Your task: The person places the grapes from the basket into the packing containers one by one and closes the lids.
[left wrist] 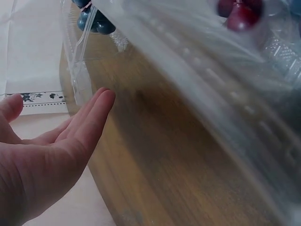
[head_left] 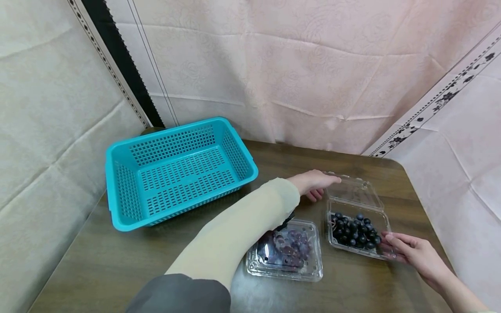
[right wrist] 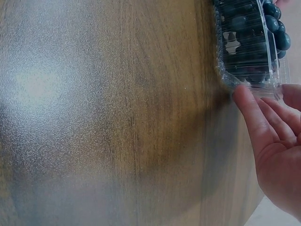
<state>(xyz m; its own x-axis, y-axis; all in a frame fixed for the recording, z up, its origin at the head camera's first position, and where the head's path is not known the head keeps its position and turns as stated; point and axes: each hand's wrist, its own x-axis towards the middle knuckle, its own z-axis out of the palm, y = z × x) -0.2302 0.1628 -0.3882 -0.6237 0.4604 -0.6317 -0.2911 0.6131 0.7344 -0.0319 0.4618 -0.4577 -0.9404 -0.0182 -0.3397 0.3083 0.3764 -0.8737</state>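
A clear plastic clamshell box with its lid folded back stands on the right of the table, dark grapes inside. My right hand grips this box by its near right corner, thumb at the rim and fingers lower against the wall; in the right wrist view the fingers lie along its end. At the left edge of the raised lid is my left hand, its fingers straight and thumb spread apart. Below the left forearm sits a closed clear box of reddish-purple grapes.
A turquoise perforated basket stands at the back left of the brown wooden table. Pale patterned cloth hangs behind and at both sides. The left sleeve passes over part of the closed box.
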